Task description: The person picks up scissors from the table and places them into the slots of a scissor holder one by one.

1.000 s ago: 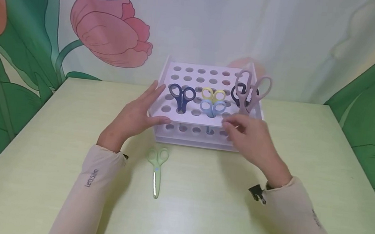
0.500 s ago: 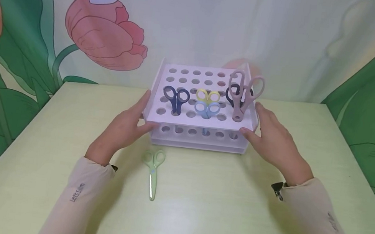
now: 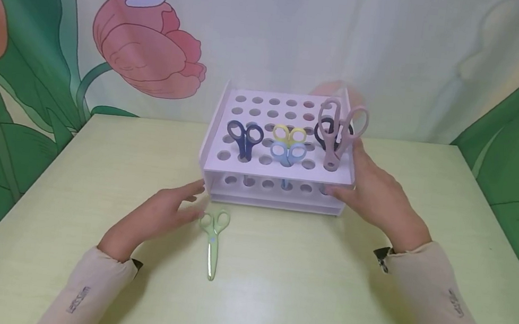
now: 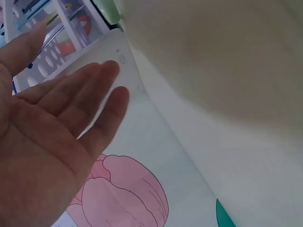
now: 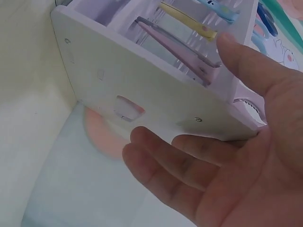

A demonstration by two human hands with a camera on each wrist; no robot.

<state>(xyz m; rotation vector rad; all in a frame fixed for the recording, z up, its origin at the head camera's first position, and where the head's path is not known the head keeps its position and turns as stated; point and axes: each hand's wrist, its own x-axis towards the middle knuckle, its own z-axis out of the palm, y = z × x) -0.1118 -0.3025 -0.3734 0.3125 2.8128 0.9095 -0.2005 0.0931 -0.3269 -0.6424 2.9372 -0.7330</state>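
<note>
A white rack (image 3: 279, 172) with rows of round holes stands at the middle back of the table. My right hand (image 3: 376, 191) is at its right side, thumb by the front edge; in the right wrist view the extended fingers lie along the side panel (image 5: 156, 97). My left hand (image 3: 157, 220) hovers in front of the rack's left corner, fingers loosely spread. Its thumb tip overlaps a handle loop of the green scissors (image 3: 213, 239) lying on the table. Navy scissors (image 3: 244, 144), light blue scissors (image 3: 287, 153) and mauve scissors (image 3: 335, 141) stand handles-up in the front row.
Yellow scissors (image 3: 290, 131) and black scissors (image 3: 319, 132) stand in holes farther back in the rack. A curtain (image 3: 274, 35) printed with flowers and a white animal hangs right behind the light table (image 3: 283, 293).
My right hand has moved from the mauve scissors' base to the rack's right side. My left hand has left the rack's left side and come down toward the green scissors.
</note>
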